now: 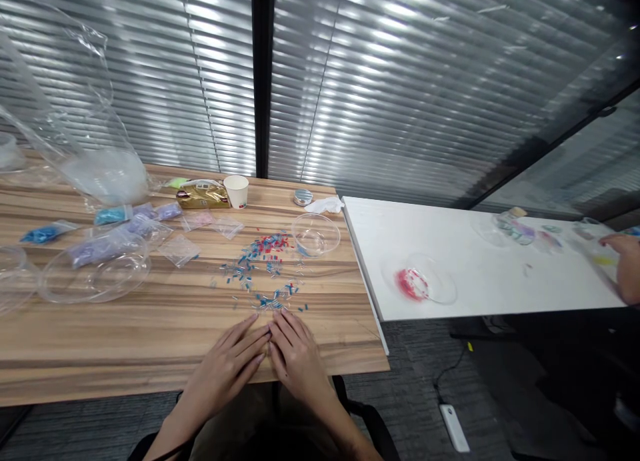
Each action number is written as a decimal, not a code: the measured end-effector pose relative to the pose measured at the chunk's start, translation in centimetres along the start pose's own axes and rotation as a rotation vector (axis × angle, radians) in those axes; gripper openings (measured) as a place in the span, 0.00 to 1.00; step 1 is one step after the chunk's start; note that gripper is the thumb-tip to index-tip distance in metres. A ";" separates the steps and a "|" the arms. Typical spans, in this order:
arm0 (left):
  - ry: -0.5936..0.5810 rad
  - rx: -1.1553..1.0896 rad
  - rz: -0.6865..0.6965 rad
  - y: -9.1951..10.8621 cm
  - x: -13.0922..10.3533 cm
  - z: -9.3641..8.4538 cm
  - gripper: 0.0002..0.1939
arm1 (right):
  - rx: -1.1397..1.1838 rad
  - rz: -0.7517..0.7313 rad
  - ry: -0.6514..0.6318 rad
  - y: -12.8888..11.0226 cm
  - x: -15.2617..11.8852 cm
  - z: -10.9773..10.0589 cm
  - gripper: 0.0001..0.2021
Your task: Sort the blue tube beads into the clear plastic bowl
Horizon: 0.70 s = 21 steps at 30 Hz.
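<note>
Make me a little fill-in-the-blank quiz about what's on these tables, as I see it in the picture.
1. The scattered pieces on the wooden table show two strong colours: red and ____.
2. The nearby clear bowl stands to the ____ of most of the red ones.
3. The packet beside the paper cup is coloured ____.
4. The neighbouring table has a plain ____ top.

Missing words: blue; right; gold; white.

Cropped by the left edge, a clear bowl (14, 284); by the right, a co-worker's hand (625, 254); by the lower, both forearms (183, 411). Blurred on the white bench (485, 278), red pieces (411, 285) in a clear dish (443, 289). Too small to read, the print on a gold packet (203, 196). Too small to identify, a dark speck (270, 332) between left hand (227, 362) and right hand (299, 356).
</note>
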State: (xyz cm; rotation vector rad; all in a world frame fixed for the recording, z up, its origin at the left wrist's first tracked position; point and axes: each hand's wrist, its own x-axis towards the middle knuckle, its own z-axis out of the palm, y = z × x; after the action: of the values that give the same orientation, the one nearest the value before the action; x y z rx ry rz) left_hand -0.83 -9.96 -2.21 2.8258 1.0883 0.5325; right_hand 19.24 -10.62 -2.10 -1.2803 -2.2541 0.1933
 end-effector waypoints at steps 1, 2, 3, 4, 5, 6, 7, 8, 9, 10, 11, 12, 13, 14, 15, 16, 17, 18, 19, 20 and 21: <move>-0.001 -0.001 -0.001 0.0 0.0 0.0 0.19 | 0.000 0.002 -0.001 0.0 0.0 0.0 0.19; 0.000 -0.003 0.000 0.0 0.0 0.0 0.19 | 0.000 0.003 -0.002 0.0 0.0 0.0 0.19; 0.002 -0.005 0.000 0.0 0.0 0.0 0.19 | -0.001 0.003 -0.003 0.0 0.0 0.0 0.19; 0.004 -0.005 0.001 0.0 0.0 0.0 0.19 | -0.002 0.003 -0.003 0.0 0.0 0.1 0.19; 0.005 -0.005 0.002 0.0 0.0 0.0 0.19 | -0.004 0.001 -0.004 0.0 0.0 0.1 0.18; 0.005 -0.003 0.004 0.0 0.0 0.0 0.19 | -0.006 0.000 -0.004 0.0 0.0 0.1 0.18; 0.004 -0.001 0.005 0.0 0.0 0.0 0.19 | -0.008 -0.002 -0.005 0.0 0.0 0.0 0.18; 0.001 0.001 0.006 0.0 0.1 0.0 0.19 | -0.010 -0.003 -0.005 0.0 0.0 0.0 0.19; -0.002 0.003 0.006 0.0 0.1 0.0 0.19 | -0.012 -0.004 -0.006 0.0 0.0 0.0 0.19; -0.004 0.003 0.005 0.0 0.1 0.0 0.19 | -0.012 -0.003 -0.008 0.0 0.0 0.0 0.19; -0.004 0.002 0.002 0.0 0.1 0.0 0.19 | -0.012 -0.002 -0.009 0.0 0.0 0.0 0.19; -0.004 0.002 0.001 0.0 0.0 0.0 0.19 | -0.012 -0.001 -0.011 0.0 0.0 0.0 0.19; -0.004 0.003 0.000 0.0 0.0 0.0 0.19 | -0.011 -0.001 -0.011 0.0 0.0 0.0 0.19; -0.003 0.004 0.001 0.0 0.0 0.0 0.19 | -0.010 -0.001 -0.012 0.0 0.0 -0.1 0.19; -0.003 0.004 0.002 0.0 0.0 0.0 0.20 | -0.009 -0.002 -0.011 0.0 0.0 -0.1 0.19; -0.001 0.002 0.002 0.0 0.0 0.0 0.20 | -0.008 -0.002 -0.012 0.0 0.0 -0.1 0.19; -0.001 -0.001 0.000 0.0 0.0 0.0 0.19 | -0.006 -0.001 -0.013 0.0 0.0 -0.1 0.19; 0.000 -0.005 -0.003 0.0 0.0 0.0 0.19 | -0.004 0.000 -0.013 0.0 0.1 -0.1 0.19; 0.000 -0.009 -0.005 0.0 0.0 0.1 0.19 | -0.002 0.000 -0.013 0.0 0.1 -0.1 0.19; 0.000 -0.011 -0.007 0.0 0.0 0.1 0.19 | -0.001 0.000 -0.012 0.0 0.1 -0.2 0.19; 0.000 -0.011 -0.007 -0.1 0.1 0.1 0.19 | 0.000 -0.001 -0.011 0.0 0.1 -0.2 0.19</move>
State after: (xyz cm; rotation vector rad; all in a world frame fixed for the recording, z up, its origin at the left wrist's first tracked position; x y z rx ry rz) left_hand -0.79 -9.87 -2.31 2.8115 1.0921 0.5368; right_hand 19.26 -10.60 -1.93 -1.2815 -2.2638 0.2010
